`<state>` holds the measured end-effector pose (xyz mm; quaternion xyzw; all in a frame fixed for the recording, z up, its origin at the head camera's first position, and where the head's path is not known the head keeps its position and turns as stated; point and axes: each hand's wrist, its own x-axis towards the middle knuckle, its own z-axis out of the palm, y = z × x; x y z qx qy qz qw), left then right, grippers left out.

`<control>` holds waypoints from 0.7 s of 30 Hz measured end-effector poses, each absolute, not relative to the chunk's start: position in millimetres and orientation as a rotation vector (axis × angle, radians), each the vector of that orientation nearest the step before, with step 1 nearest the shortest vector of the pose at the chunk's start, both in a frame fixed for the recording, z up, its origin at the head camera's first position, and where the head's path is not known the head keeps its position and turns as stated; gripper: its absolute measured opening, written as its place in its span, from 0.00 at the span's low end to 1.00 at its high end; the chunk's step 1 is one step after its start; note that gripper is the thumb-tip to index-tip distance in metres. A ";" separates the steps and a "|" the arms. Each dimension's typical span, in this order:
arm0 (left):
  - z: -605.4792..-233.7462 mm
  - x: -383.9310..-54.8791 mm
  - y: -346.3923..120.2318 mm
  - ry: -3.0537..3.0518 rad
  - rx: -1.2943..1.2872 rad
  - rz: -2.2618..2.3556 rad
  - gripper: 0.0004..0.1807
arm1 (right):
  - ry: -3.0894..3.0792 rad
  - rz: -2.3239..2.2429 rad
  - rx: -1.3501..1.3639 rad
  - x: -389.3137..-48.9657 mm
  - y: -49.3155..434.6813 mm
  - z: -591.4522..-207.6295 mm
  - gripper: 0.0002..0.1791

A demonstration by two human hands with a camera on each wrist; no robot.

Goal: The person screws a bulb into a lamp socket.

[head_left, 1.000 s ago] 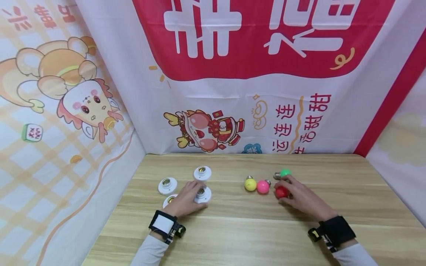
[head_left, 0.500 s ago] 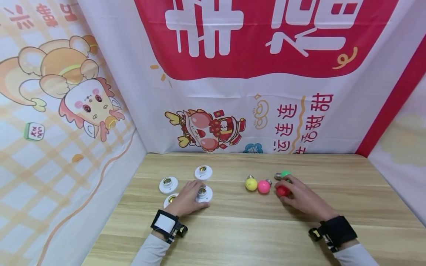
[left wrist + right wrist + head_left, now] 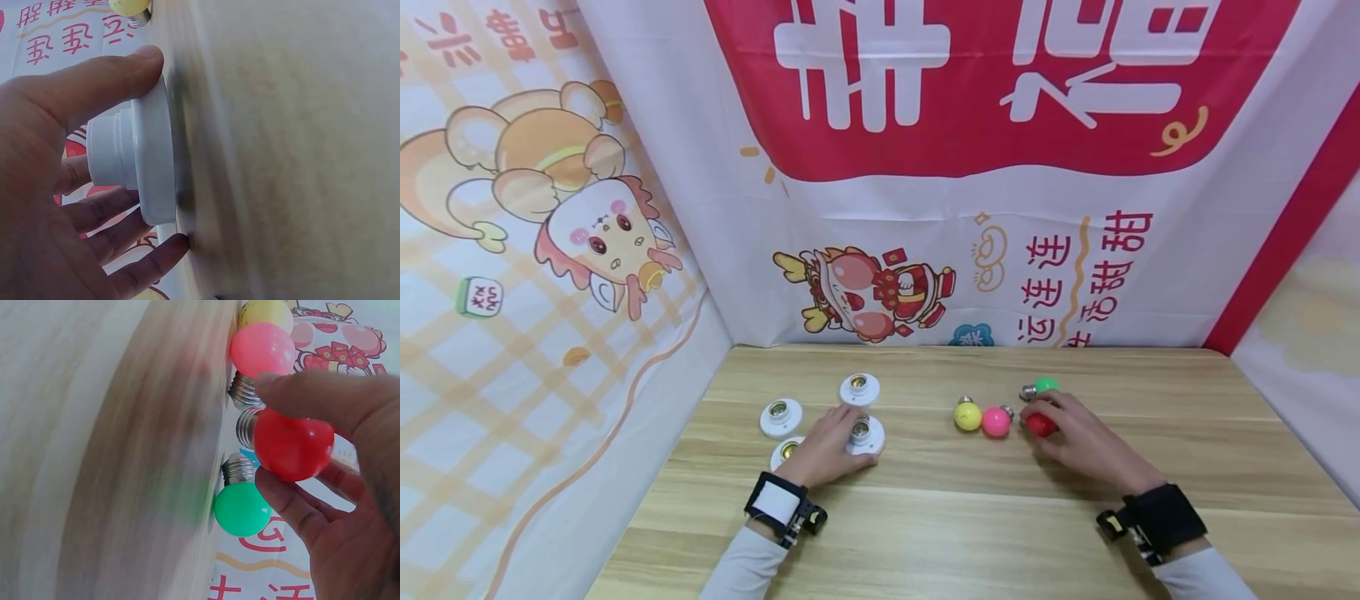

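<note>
My left hand holds a white round lamp holder by its rim. In the left wrist view, the thumb lies over one edge of that lamp holder and the fingers curl round the far side. Whether its base touches the table cannot be told. My right hand pinches a red light bulb between thumb and fingers. The right wrist view has the red bulb off the table, its metal screw base toward the tabletop. Beside it lie a pink bulb and a green bulb.
A yellow bulb touches the pink one. Other white lamp holders stand at the left: one at the back, one at the far left, and one partly hidden by my left hand. A printed cloth hangs behind the wooden table.
My right hand has raised the red bulb slightly. The lamp holder in my left hand has shifted a little to the right. The other bulbs and lamp holders lie as before.
</note>
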<state>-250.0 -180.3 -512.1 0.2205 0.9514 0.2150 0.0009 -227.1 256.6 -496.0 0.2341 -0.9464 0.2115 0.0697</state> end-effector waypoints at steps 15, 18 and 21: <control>-510.9 -248.5 -171.3 2.949 0.715 0.851 0.43 | -2.814 0.672 0.647 -227.7 252.4 -487.7 0.32; -510.7 -247.5 -167.3 2.927 0.725 0.882 0.44 | -2.821 0.727 0.627 -226.9 250.6 -486.7 0.32; -510.5 -246.1 -163.9 2.918 0.749 0.895 0.44 | -2.811 0.771 0.631 -225.7 248.8 -485.6 0.31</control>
